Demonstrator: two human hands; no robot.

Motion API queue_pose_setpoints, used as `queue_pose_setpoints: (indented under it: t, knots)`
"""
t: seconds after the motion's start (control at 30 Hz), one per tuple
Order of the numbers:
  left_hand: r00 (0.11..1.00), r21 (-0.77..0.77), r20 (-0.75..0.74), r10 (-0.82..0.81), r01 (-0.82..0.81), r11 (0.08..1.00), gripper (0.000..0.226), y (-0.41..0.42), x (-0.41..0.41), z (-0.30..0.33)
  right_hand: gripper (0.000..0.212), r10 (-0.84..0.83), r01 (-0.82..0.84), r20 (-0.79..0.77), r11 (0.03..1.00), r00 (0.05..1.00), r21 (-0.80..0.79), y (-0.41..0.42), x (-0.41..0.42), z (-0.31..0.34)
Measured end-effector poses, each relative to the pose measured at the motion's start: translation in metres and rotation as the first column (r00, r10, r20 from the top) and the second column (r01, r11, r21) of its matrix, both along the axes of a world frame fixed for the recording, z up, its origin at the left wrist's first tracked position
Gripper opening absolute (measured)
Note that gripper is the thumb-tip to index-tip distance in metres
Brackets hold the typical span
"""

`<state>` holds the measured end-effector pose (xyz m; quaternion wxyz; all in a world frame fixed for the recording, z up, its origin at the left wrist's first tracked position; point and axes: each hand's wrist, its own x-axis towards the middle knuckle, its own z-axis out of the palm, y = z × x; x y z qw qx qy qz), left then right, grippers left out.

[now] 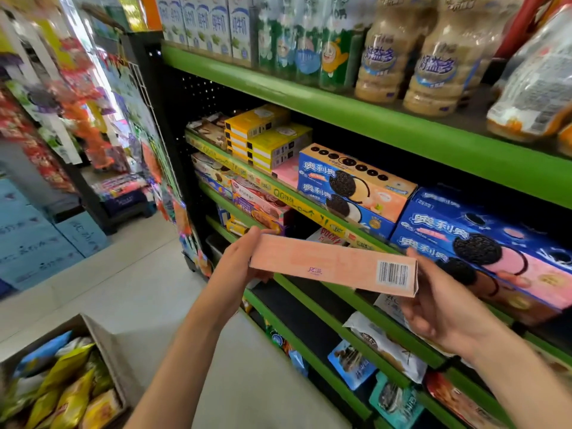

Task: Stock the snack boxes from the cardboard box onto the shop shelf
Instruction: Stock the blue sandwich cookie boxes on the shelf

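A long pink snack box (328, 264) with a barcode at its right end is held level in front of the green shop shelf (365, 119). My left hand (240, 258) grips its left end. My right hand (439, 301) holds its right end, fingers wrapped behind it. The cardboard box (102, 345) stands on the floor at the lower left, with yellow and blue snack bags inside it. Blue and orange cookie boxes (356, 187) lie stacked on the shelf just behind the held box.
Yellow boxes (266, 137) are stacked further left on the same shelf. Bottles and milk cartons (402, 54) fill the top shelf. Snack packs (383, 348) lie on the lower shelves. Blue cartons (37, 239) and hanging goods line the left side of the tiled aisle.
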<state>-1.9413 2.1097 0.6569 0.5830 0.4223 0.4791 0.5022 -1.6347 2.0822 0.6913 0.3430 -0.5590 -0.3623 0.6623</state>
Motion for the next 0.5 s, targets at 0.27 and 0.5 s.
queue_pose_setpoints:
  t: [0.27,0.5]
  knots:
    - [0.997,-0.219,-0.069,-0.042,0.026,0.975,0.061,-0.0046,-0.0004,-0.0019,0.075,0.089,-0.089,0.002,0.995,0.996,0.035,-0.0049,0.0007,-0.0007]
    - [0.997,-0.15,-0.056,-0.057,0.048,0.988,0.045,-0.0084,0.0016,0.0008,0.068,0.092,-0.092,-0.011,0.995,0.996,0.049,-0.0089,0.0049,0.0007]
